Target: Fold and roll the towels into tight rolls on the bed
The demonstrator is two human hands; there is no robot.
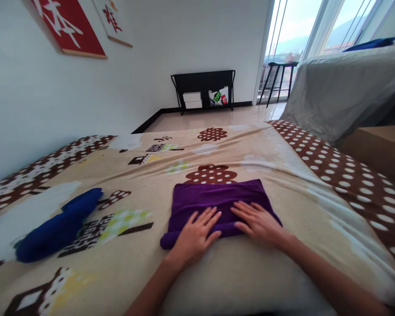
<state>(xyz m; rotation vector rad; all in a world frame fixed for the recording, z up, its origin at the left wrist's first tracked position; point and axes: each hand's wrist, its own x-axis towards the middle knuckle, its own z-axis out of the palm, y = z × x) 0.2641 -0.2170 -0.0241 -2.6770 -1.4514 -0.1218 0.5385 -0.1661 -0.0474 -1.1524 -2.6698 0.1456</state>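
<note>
A folded purple towel (217, 199) lies on the patterned bedspread (256, 272) in front of me. My left hand (195, 235) rests flat on the towel's near rolled edge, fingers stretched out and apart. My right hand (256, 221) lies flat beside it on the same edge, fingers also spread. Neither hand grips anything. A rumpled blue cloth (59, 226) lies on the bed to the left, well apart from both hands.
A white wall runs along the left with red hangings (69, 26). Beyond the bed stand a black rack (204, 90) with small boxes, a stool (279, 79) by the window, and a grey-covered piece of furniture (345, 83) at right.
</note>
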